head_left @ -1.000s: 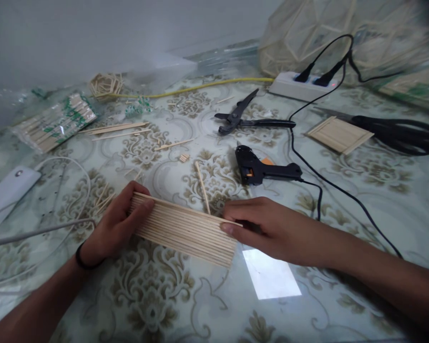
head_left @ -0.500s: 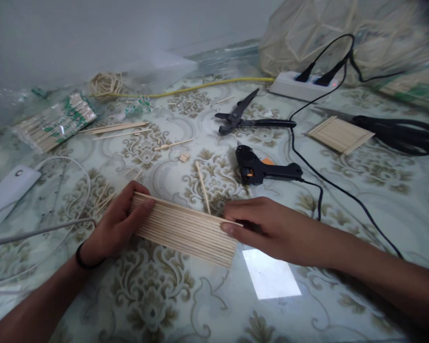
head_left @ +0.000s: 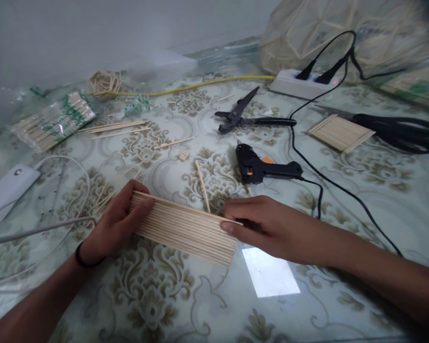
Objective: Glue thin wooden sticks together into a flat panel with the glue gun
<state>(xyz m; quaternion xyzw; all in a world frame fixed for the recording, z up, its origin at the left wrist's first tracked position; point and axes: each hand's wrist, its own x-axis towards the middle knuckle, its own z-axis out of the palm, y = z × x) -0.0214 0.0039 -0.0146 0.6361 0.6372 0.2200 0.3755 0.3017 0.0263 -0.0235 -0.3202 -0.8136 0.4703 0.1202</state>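
Observation:
A flat panel of thin wooden sticks (head_left: 184, 227), laid side by side, rests on the patterned glass-topped table (head_left: 157, 295). My left hand (head_left: 112, 227) curls round its left end, thumb on top. My right hand (head_left: 262, 224) presses its fingers together against the panel's right end. A single loose stick (head_left: 202, 185) lies just behind the panel.
A black glue gun (head_left: 262, 168) with its cord lies behind my right hand. Black pliers (head_left: 243, 116), a white power strip (head_left: 298, 85), large scissors (head_left: 396, 131) and a small stick panel (head_left: 339, 133) sit farther back. Stick packets (head_left: 53, 121) and a white device (head_left: 7, 190) lie left.

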